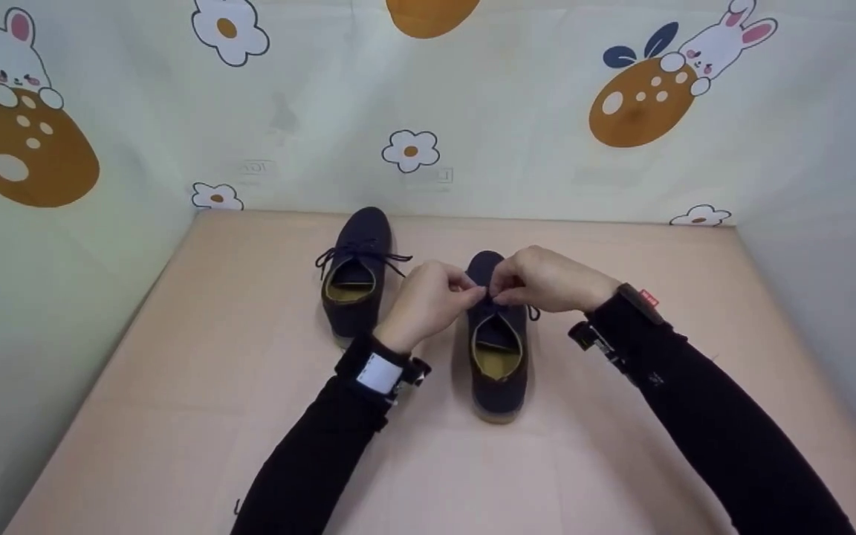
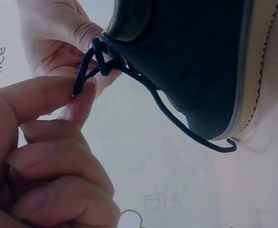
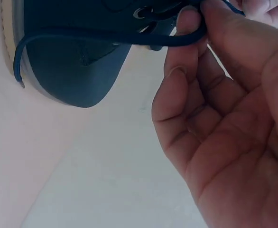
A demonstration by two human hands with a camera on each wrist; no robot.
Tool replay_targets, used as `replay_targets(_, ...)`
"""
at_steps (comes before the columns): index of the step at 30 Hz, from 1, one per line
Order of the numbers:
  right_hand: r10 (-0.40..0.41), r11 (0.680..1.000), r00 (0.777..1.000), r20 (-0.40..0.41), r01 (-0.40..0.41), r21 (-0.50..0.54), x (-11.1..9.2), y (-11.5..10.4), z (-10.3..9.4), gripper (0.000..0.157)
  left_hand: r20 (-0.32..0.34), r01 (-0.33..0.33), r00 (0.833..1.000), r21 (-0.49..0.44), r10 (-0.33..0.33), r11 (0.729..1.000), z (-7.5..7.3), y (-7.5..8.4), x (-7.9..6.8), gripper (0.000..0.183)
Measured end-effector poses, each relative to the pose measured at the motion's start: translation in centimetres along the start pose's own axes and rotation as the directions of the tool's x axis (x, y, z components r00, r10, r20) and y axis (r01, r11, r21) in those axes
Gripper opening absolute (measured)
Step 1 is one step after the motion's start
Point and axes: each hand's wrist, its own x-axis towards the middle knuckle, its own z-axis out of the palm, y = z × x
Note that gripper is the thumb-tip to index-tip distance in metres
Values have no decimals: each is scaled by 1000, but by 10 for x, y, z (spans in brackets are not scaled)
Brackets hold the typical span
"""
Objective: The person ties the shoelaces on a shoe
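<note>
A dark navy lace-up shoe stands on the table with its toe pointing away and its yellow insole showing. Over its front, my left hand pinches a bent piece of the navy shoelace between thumb and forefinger. From the other side my right hand grips the lace at the eyelets with thumb and fingertips. One loose lace end hangs down each side of the shoe, as the two wrist views show. My fingers hide the crossing of the laces in the head view.
Left of this shoe stands a matching shoe, its lace tied in a bow. Both are on a pale peach tabletop. A patterned backdrop with rabbits and flowers rises behind and along the sides.
</note>
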Motion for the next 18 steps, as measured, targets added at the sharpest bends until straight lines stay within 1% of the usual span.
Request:
replay_targets(4,-29,990,999,-29,25,-138,-7,-5,4,13,5,-8,1000,6,7,1000,0,1,0,17)
replay_targets(8,-81,961,993,-81,56,-269,-14,-10,9,14,21,-15,1000,26,15,1000,0,2,-1,18)
replay_targets(11,-117,937,985,-124,68,-343,-19,-10,13,16,39,-27,999,36,26,999,1,3,-1,19)
replay_targets(14,-147,922,977,-157,78,-378,-22,-7,17,19,55,-44,998,43,42,998,1,4,-2,20)
replay_targets(18,-158,927,967,-199,76,-367,-27,-3,23,21,68,-74,995,43,71,996,2,6,-3,18)
